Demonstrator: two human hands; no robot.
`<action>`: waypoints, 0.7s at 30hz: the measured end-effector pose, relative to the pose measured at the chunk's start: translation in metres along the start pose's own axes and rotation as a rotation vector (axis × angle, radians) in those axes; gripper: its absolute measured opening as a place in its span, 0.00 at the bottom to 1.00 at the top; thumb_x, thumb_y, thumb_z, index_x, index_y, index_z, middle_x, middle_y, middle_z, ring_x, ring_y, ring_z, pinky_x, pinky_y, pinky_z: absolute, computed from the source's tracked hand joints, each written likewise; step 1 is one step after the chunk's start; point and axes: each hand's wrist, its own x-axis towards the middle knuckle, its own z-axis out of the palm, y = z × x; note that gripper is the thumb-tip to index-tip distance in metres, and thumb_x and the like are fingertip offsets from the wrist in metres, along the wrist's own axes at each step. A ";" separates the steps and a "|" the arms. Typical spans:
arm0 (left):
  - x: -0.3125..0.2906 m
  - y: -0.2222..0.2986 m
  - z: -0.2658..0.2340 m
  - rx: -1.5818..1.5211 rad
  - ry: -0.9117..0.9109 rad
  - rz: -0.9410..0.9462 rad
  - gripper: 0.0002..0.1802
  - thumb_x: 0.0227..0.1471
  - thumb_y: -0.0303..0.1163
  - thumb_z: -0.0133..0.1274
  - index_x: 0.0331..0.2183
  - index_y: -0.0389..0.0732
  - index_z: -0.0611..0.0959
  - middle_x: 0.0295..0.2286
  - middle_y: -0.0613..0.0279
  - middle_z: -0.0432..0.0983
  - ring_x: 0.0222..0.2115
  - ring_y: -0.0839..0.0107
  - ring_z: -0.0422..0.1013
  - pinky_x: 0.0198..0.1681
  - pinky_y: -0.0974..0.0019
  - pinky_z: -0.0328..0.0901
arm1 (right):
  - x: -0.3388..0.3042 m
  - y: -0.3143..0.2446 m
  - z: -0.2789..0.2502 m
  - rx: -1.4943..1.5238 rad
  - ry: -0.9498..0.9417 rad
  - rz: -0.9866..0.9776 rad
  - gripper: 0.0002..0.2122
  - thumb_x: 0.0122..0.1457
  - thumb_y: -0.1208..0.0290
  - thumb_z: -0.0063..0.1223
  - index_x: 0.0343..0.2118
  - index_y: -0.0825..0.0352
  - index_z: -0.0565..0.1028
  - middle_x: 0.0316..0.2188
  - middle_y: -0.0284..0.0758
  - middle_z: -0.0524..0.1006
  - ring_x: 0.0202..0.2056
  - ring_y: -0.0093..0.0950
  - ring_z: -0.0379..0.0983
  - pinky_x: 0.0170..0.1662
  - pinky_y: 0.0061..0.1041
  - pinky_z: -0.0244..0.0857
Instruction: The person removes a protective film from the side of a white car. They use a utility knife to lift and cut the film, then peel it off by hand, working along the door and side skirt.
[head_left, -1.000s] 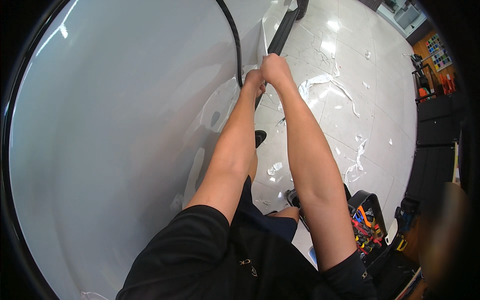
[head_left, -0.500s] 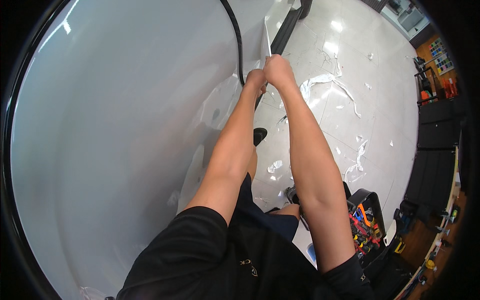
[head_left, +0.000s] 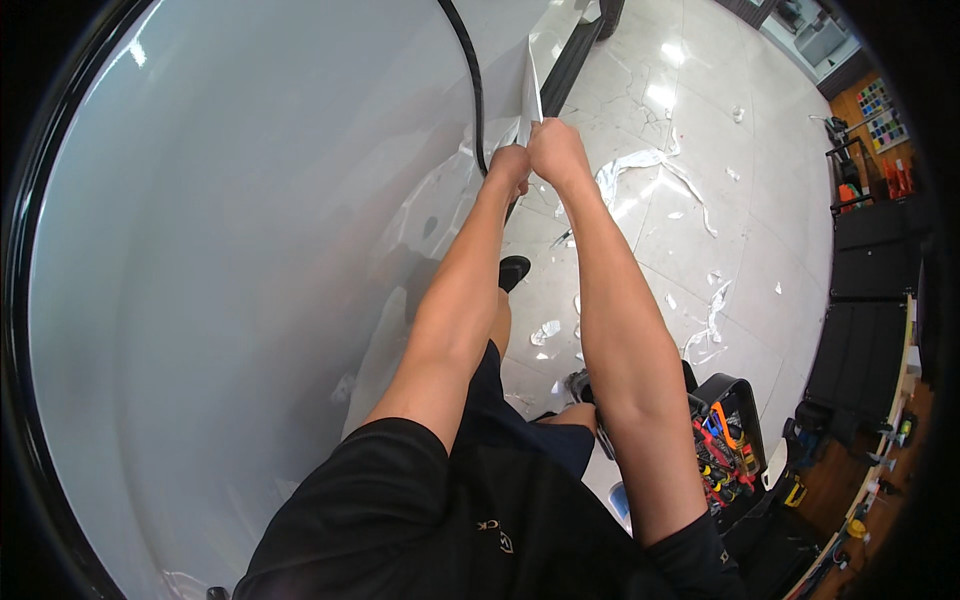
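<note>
A thin white flap (head_left: 531, 88) stands out at the edge of a glossy grey panel (head_left: 250, 230).

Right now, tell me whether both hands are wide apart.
No, the left hand and right hand are close together beside the grey panel.

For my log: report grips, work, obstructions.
Right grip curled at near end of white flap, left grip close beside it; contact hidden. Black curved strip just left of left grip. White scraps on floor, right, clear of both.
</note>
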 end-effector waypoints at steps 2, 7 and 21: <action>-0.001 -0.003 0.000 -0.041 -0.010 -0.008 0.10 0.55 0.25 0.45 0.25 0.32 0.79 0.14 0.62 0.62 0.10 0.72 0.56 0.12 0.59 0.46 | -0.004 0.000 -0.001 0.023 0.012 0.007 0.16 0.65 0.67 0.47 0.38 0.77 0.81 0.40 0.61 0.79 0.46 0.56 0.76 0.50 0.45 0.71; -0.010 0.000 0.001 -0.036 -0.037 0.016 0.11 0.55 0.29 0.48 0.29 0.30 0.79 0.16 0.61 0.65 0.10 0.71 0.58 0.12 0.59 0.47 | -0.007 -0.001 -0.003 0.025 0.021 0.011 0.16 0.65 0.66 0.47 0.36 0.77 0.81 0.39 0.61 0.79 0.45 0.56 0.76 0.50 0.45 0.71; -0.007 -0.006 -0.002 -0.533 -0.277 -0.126 0.11 0.61 0.44 0.53 0.37 0.48 0.77 0.26 0.70 0.76 0.21 0.75 0.71 0.17 0.69 0.58 | 0.000 -0.015 0.002 0.075 -0.047 0.032 0.14 0.60 0.71 0.46 0.37 0.76 0.79 0.36 0.56 0.81 0.42 0.53 0.79 0.48 0.46 0.73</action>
